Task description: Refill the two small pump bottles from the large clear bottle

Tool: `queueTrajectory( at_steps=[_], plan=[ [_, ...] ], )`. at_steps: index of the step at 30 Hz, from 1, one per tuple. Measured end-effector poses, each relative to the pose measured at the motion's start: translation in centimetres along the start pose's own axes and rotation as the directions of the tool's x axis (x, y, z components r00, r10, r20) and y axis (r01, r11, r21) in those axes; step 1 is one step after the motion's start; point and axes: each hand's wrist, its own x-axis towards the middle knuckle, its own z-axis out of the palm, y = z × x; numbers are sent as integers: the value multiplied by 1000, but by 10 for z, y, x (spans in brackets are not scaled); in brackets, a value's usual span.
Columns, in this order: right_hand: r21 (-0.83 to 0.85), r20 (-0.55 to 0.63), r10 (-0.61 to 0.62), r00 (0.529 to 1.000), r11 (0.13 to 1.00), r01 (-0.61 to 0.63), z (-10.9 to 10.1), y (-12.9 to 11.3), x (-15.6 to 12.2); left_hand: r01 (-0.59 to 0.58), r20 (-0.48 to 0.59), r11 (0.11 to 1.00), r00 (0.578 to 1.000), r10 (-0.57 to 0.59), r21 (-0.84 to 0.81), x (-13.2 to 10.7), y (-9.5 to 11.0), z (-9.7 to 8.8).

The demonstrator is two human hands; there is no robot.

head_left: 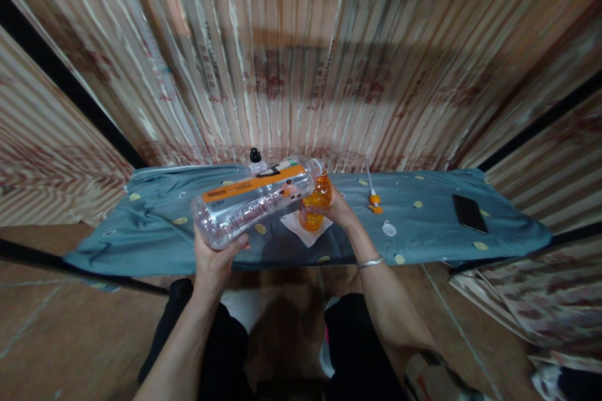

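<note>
A large clear plastic bottle with an orange and silver label lies tilted across the middle, its mouth to the right. My left hand grips it at the base end. The mouth meets the top of an amber bottle, which stands on a white tissue. Around the amber bottle's right side my right hand is closed, most of its fingers hidden behind it. Whether liquid runs between the two bottles I cannot tell.
An orange pump top with a clear tube and a white cap lie right of the tissue. Further right is a black phone. A black-topped bottle stands behind the clear one. Blue-green cloth covers the table; striped curtains surround it.
</note>
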Motion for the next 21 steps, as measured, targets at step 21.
queueTrajectory(
  at_steps=[21],
  plan=[
    [62, 11, 14, 1000, 998, -15, 4, -3, 1, -28, -43, 999, 999, 27, -37, -2, 2, 5]
  ],
)
